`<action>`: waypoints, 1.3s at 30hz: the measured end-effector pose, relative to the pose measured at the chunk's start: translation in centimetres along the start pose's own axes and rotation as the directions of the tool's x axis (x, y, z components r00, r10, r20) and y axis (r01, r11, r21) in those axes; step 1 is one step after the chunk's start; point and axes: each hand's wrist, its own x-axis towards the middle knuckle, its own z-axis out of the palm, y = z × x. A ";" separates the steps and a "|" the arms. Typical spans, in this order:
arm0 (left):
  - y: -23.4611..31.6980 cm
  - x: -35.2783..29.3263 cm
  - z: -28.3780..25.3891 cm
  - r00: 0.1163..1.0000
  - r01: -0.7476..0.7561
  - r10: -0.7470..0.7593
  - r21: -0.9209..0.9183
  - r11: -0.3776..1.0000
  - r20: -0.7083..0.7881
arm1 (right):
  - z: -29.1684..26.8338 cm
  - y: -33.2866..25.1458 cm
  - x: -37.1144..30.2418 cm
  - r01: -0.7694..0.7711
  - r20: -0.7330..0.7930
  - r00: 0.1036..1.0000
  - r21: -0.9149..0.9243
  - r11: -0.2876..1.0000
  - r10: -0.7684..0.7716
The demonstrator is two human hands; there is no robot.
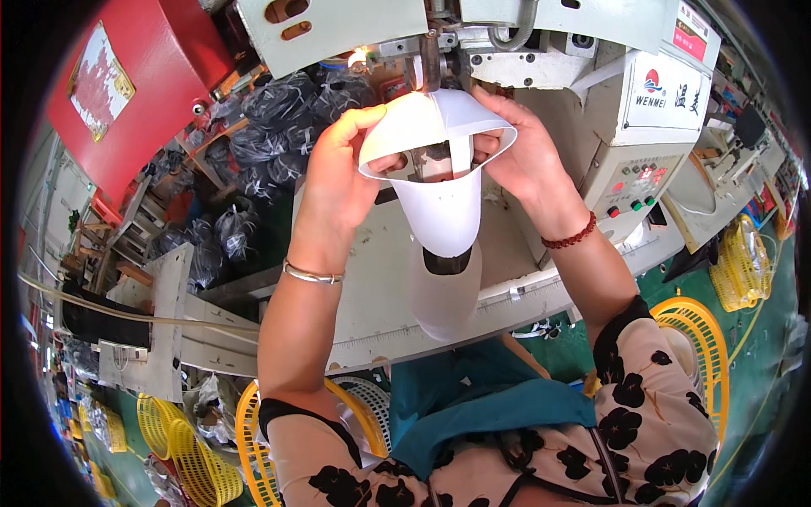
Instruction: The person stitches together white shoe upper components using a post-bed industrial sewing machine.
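Observation:
A smooth white piece (438, 211), shaped like a shoe upper, is spread open under the machine's upright metal rod (429, 63). My left hand (336, 173) pinches its left edge, thumb on top and fingertips showing inside the opening. On the opposite edge my right hand (525, 156) grips it the same way. Through the opening shows a dark metal post (432, 160) of the machine. A dark band (448, 260) sits just below the white piece, and under that hangs a paler white rounded part (446, 300).
A lit lamp (359, 57) glows beside the machine head. The control box (635, 182) with buttons stands at right. Black plastic bags (274, 118) are piled behind at left, near a red cabinet (135, 93). Yellow baskets (693, 338) flank me, below the worktable edge (507, 308).

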 end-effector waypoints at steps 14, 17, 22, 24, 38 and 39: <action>-0.1 -0.3 -0.1 0.998 0.045 -0.046 0.019 0.999 0.050 | 0.4 0.1 -0.2 -0.010 -0.100 0.995 -0.060 0.998 0.004; -0.2 -0.3 -0.5 0.996 0.056 -0.056 0.004 0.998 0.068 | 1.6 0.1 -0.5 -0.013 -0.135 0.991 -0.068 0.998 0.003; -0.8 -0.1 -1.2 0.979 0.046 -0.030 -0.074 0.996 0.202 | -0.2 0.3 -0.2 -0.038 -0.033 0.999 0.001 0.999 0.038; -1.1 0.0 -1.7 0.984 0.051 -0.036 -0.081 0.995 0.173 | 0.7 1.0 -0.1 0.022 -0.253 0.966 -0.106 0.994 -0.048; -5.2 -1.2 -1.4 0.942 0.154 -0.078 0.215 0.964 -0.326 | -0.3 4.7 -1.1 -0.138 -0.536 0.843 -0.284 0.949 -0.038; -5.8 -1.2 -1.7 0.939 0.157 -0.081 0.206 0.966 -0.334 | -0.3 5.2 -1.4 -0.191 -0.572 0.820 -0.301 0.934 -0.017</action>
